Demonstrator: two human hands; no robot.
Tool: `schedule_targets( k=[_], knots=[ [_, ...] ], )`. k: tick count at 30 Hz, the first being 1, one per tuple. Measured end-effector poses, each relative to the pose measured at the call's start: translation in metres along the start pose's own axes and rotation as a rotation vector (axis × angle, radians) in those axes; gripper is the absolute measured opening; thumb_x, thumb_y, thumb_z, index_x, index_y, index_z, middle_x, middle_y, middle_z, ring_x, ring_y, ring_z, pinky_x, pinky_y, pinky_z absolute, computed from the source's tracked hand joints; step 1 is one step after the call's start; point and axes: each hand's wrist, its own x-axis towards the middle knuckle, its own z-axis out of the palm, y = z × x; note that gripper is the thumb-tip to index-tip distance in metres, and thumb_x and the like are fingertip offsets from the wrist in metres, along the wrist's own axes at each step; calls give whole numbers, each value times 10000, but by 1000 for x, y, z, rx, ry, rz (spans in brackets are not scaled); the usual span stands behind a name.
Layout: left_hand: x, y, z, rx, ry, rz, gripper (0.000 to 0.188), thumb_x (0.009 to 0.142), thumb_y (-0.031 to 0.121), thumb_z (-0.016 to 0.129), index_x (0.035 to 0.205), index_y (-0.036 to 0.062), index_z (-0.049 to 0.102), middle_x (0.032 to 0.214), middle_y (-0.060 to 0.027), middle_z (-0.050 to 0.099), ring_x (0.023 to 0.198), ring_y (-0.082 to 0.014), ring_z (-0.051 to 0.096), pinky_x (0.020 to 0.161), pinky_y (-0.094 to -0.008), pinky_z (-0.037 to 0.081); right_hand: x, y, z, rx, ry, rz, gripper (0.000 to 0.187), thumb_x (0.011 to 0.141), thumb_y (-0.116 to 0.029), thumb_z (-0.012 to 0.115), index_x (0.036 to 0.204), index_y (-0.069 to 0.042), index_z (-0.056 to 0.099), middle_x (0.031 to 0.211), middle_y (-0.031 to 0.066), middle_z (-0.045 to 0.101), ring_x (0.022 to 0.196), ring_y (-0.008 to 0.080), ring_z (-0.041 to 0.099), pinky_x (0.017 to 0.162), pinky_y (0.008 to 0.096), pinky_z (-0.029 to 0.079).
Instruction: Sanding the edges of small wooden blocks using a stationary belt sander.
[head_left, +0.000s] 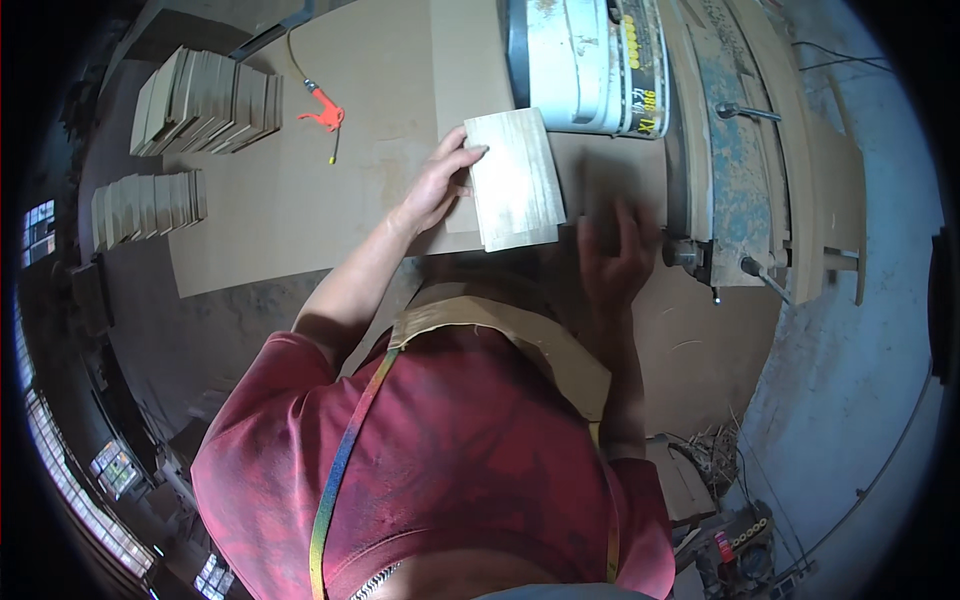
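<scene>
My left hand [437, 187] is closed on the left edge of several thin, pale wooden boards [515, 180], stacked nearly flush, its thumb lying on top. The lower edges of the boards are slightly out of line. To the right, and apart from them, my right hand [618, 255] is in shadow and smeared by motion. A dark blurred patch lies just beyond its fingers; whether it is a held piece or a shadow cannot be made out.
Two rows of wooden boards, a larger one [205, 105] and a smaller one [150, 208], stand at the left of the cardboard-covered table [370, 90]. A red air blow gun [322, 112] lies there on its hose. A white-and-black machine housing [590, 70] and blue metal bed [735, 130] stand right.
</scene>
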Motion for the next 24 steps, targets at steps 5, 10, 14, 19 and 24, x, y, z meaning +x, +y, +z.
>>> schedule_targets(
  k=[5,10,14,19,24],
  knots=[
    [-1,1,8,75,-22,54,486,1093,331,710,1486,80,573,1373,-185,616,1106,-205,677,748,-240,588,-16,90,16,-540,-20,60,381,963,-226,788,1280,-18,743,1387,207,659,1244,428,642,1045,493,560],
    [-4,3,34,85,111,34,463,1084,265,734,1471,74,568,1361,-199,620,1107,-231,697,789,-284,623,45,126,56,-501,-13,22,334,1012,-232,729,1255,-2,737,1366,211,662,1202,425,651,998,484,574],
    [3,10,50,141,215,64,455,1094,263,722,1474,70,563,1354,-200,624,1099,-239,705,807,-311,634,73,62,48,-256,-9,183,447,985,-288,770,1324,-5,697,1373,215,655,1151,413,655,956,486,584],
    [-4,9,46,260,181,66,459,1102,256,712,1493,71,557,1343,-194,626,1082,-234,700,813,-326,624,37,-47,52,-220,-236,-147,769,805,-357,922,1445,-34,644,1377,237,648,1125,444,644,965,529,571],
    [0,3,28,222,120,69,444,1105,225,703,1502,85,559,1337,-176,626,1076,-219,686,823,-327,605,-9,-5,3,-198,-73,-5,754,802,-314,900,1458,-44,642,1374,237,636,1170,449,633,1002,525,562]
  ],
)
